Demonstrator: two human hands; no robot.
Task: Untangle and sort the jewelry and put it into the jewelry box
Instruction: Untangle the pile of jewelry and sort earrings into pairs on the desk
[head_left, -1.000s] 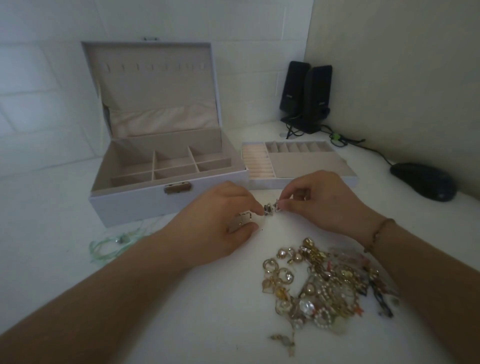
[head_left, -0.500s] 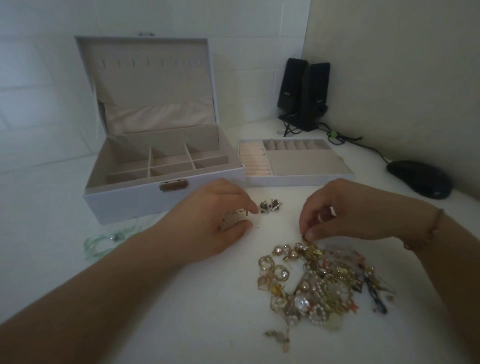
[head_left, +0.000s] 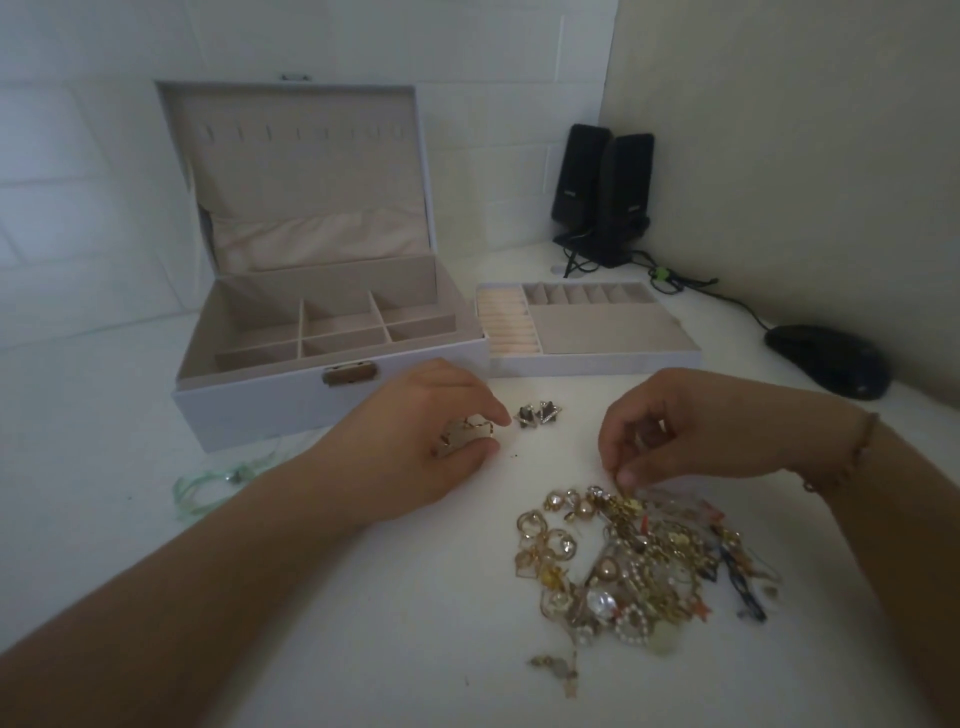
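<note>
A person's right hand (head_left: 691, 431) pinches a gold piece at the far edge of the tangled jewelry pile (head_left: 639, 566) on the desk (head_left: 363, 649); the left hand (head_left: 431, 441) grips a pale trinket (head_left: 462, 439), nearer the open jewelry box (head_left: 332, 400) beyond.

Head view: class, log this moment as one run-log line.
left hand: holds pale gold-trimmed piece | right hand: pinching at jewelry pile | jewelry box: open | star earrings: on table
</note>
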